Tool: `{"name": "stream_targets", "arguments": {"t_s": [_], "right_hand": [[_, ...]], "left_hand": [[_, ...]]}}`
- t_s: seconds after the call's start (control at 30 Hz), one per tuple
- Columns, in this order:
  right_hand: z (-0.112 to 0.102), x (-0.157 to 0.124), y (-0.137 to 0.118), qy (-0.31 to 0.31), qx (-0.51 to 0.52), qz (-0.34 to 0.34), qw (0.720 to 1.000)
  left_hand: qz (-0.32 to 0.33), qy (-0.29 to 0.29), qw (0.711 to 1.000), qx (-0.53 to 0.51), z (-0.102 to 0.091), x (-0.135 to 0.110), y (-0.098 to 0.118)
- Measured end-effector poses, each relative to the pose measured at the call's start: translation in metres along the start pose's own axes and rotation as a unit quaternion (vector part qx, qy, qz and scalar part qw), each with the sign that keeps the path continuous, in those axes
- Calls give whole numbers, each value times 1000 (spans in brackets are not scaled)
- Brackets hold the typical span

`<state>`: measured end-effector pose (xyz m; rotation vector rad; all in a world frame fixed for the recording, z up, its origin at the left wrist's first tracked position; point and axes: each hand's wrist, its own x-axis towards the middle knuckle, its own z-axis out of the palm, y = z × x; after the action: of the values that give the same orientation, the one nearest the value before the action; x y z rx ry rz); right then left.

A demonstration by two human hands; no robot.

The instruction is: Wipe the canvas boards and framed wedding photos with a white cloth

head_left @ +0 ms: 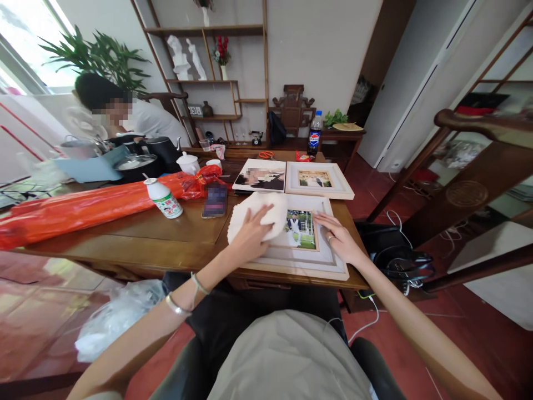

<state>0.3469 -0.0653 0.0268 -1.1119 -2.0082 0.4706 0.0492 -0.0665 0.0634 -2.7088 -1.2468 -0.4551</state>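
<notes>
The left hand [250, 236] lies flat, fingers spread, pressing a white cloth [258, 216] onto a pale wooden picture frame [300, 261] at the table's [166, 233] near edge. The right hand [339, 239], fingers loosely apart, rests on the frame's right border. Beyond the fingertips lie two more framed pictures [318, 179], three in all; bare wood lies left of the cloth.

We are in a home, in a living room that serves as a tea room. A long dark wooden table [137, 233] holds a white teapot [188, 163], a black kettle [163, 149] and framed family photographs [318, 180]. Behind it, open wooden shelves [216, 83] display white figurines [187, 58] and a vase of red flowers [222, 55]. A carved wooden chair [293, 108] stands against the wall, and a leafy potted plant [97, 55] sits by a bright window [29, 44].
</notes>
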Motion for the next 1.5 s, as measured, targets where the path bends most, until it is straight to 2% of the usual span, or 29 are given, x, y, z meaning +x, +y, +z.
{"name": "stream_targets", "arguments": {"t_s": [0.13, 0.27, 0.33, 0.4, 0.53, 0.63, 0.73, 0.8, 0.87, 0.97, 1.1, 1.2, 1.27, 1.33, 1.5], "right_hand": [[-1, 1, 2, -16, -12, -12, 1000], [-2, 1, 3, -19, -16, -7, 1000], [-2, 1, 3, -17, -14, -4, 1000], [-1, 1, 2, -11, -10, -3, 1000], [-1, 2, 1, -5, -3, 7, 1000], [-1, 2, 0, -5, -2, 7, 1000], [-1, 2, 1, -4, -2, 5, 1000], [-2, 3, 1, -9, -4, 5, 1000], [-2, 4, 3, -16, -4, -1, 1000], [-2, 6, 7, -19, 1, -19, 1000], [-1, 8, 12, -16, 3, -30, 999], [0, 7, 12, -10, 5, -24, 1000], [1, 7, 10, -6, 7, -15, 1000], [1, 7, 8, -5, 10, -6, 1000], [1, 7, 7, -5, 19, 0, 1000]], "left_hand": [[-2, -5, 1000, 25, 8, 42, -36], [29, -25, 997, 66, 16, 63, -42], [48, -41, 995, 80, 17, 59, -35], [56, -57, 994, 80, 12, 45, -22], [60, -94, 992, 66, -14, -3, 15], [88, -105, 990, 45, -33, -41, 42], [97, -91, 990, 36, -38, -59, 57], [83, -83, 992, 42, -32, -56, 57], [58, -84, 993, 51, -22, -42, 48], [24, -73, 995, 61, -3, -8, 24], [-41, -11, 997, 59, 17, 40, -13], [-61, 1, 996, 61, 23, 61, -27], [-39, -17, 997, 71, 22, 62, -26], [-13, -43, 995, 89, 17, 55, -15], [-2, -120, 985, 124, -14, 4, 33]]}}
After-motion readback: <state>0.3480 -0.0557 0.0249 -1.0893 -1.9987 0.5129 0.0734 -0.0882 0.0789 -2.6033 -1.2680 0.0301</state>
